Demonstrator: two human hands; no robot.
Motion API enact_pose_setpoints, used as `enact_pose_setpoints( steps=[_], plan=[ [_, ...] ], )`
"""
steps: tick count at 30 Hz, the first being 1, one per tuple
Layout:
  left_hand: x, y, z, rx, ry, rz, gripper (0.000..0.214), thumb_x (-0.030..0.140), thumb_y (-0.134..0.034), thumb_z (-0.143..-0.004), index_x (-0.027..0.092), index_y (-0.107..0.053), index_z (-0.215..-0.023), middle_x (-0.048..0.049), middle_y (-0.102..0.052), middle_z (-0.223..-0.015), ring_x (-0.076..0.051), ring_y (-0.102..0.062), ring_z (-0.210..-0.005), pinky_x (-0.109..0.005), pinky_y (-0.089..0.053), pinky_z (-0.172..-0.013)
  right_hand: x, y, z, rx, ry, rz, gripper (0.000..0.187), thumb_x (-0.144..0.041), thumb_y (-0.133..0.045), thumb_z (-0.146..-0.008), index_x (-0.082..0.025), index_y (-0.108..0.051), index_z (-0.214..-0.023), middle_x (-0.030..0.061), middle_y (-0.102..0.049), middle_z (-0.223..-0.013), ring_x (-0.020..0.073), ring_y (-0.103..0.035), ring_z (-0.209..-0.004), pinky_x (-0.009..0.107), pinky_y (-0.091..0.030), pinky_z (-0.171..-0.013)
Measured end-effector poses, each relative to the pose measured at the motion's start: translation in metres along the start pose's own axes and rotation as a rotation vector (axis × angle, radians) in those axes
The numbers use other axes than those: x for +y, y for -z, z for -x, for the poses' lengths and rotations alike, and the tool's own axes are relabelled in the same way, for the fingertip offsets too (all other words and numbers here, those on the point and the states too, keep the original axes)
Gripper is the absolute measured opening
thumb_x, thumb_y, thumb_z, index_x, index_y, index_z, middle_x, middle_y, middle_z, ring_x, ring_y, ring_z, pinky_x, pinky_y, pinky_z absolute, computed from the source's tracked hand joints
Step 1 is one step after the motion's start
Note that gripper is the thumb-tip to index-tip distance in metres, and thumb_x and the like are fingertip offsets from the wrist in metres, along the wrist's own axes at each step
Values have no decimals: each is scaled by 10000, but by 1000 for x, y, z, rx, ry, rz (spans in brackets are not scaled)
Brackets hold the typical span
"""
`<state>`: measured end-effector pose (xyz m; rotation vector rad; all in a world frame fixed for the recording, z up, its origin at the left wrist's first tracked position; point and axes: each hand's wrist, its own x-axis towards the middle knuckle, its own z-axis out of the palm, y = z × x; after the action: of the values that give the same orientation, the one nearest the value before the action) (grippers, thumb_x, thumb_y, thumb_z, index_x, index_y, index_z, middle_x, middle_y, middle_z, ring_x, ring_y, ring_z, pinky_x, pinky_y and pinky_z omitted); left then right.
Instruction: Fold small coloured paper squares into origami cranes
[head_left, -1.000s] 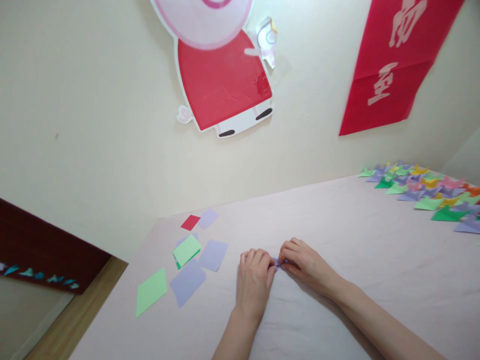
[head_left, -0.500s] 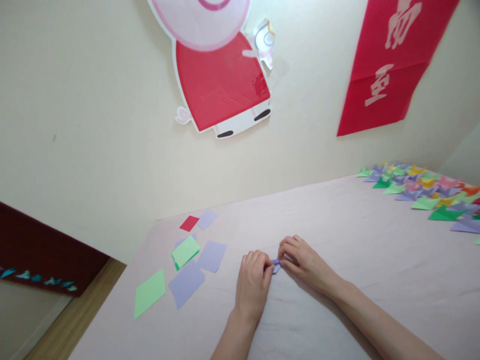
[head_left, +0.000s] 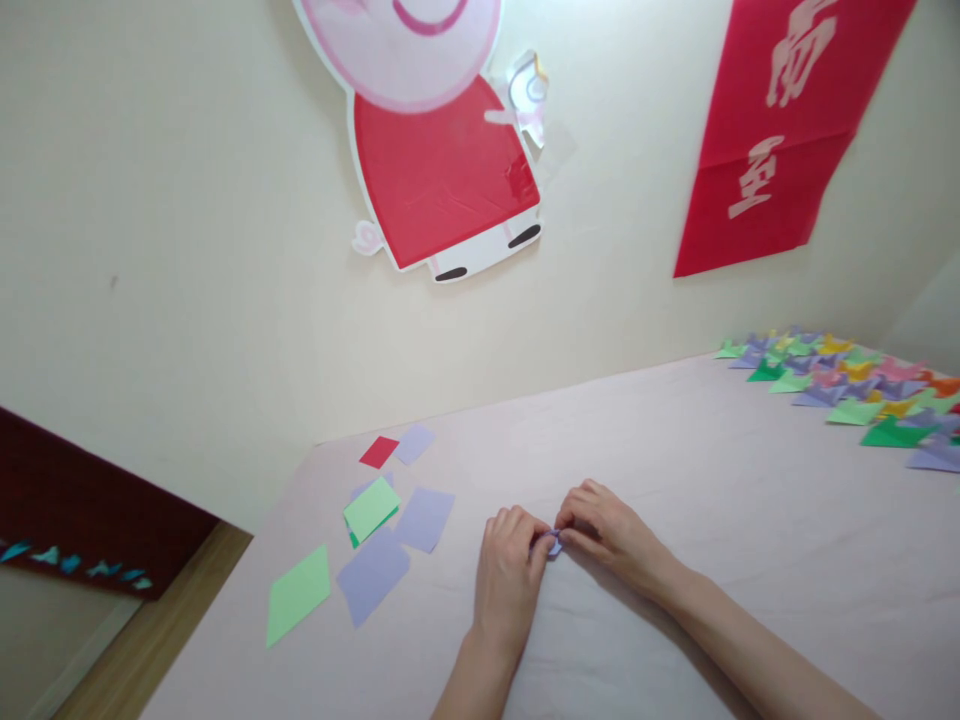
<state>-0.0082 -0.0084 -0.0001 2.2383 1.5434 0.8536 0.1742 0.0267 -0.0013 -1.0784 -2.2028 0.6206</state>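
Note:
A small folded piece of purple paper [head_left: 555, 547] is pinched between my two hands, low over the pale cloth-covered surface [head_left: 645, 450]. My left hand [head_left: 510, 565] grips its left side with thumb and fingers closed. On the right side, my right hand [head_left: 611, 530] holds it between thumb and fingertips. Most of the paper is hidden by the fingers, so its exact folds cannot be made out.
Left of my hands lie flat sheets: purple [head_left: 373, 577], light green [head_left: 298, 596] and red [head_left: 379, 452]. Rows of colourful folded paper figures [head_left: 855, 385] stand at the far right. A wall with a cartoon pig cutout [head_left: 442, 170] and a red banner [head_left: 780, 150] rises behind.
My fingertips have drawn closer together on the purple paper, and less of it shows between them. The whole view has shifted slightly.

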Motion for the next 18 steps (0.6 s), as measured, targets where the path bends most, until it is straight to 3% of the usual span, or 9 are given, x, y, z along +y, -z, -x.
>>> enact_pose_setpoints(
  steps=[12,18],
  plan=[
    [-1,0,-2,36,120,163,158,98,-615,-876,201,-580,-761,12,-615,-809,-179,-533,-820,-314,-384,-760,5,9,0,-10,36,16,219,-275,-535,-953,-214,-611,-757,31,-644,-781,212,-528,-824,353,-425,-760],
    [0,3,-1,48,106,156,152,113,-602,-888,203,-586,-767,9,-620,-809,-182,-532,-823,-316,-376,-759,-2,7,0,5,22,-41,104,-222,-527,-941,-214,-581,-853,43,-648,-890,211,-539,-871,345,-443,-782]
  ],
)
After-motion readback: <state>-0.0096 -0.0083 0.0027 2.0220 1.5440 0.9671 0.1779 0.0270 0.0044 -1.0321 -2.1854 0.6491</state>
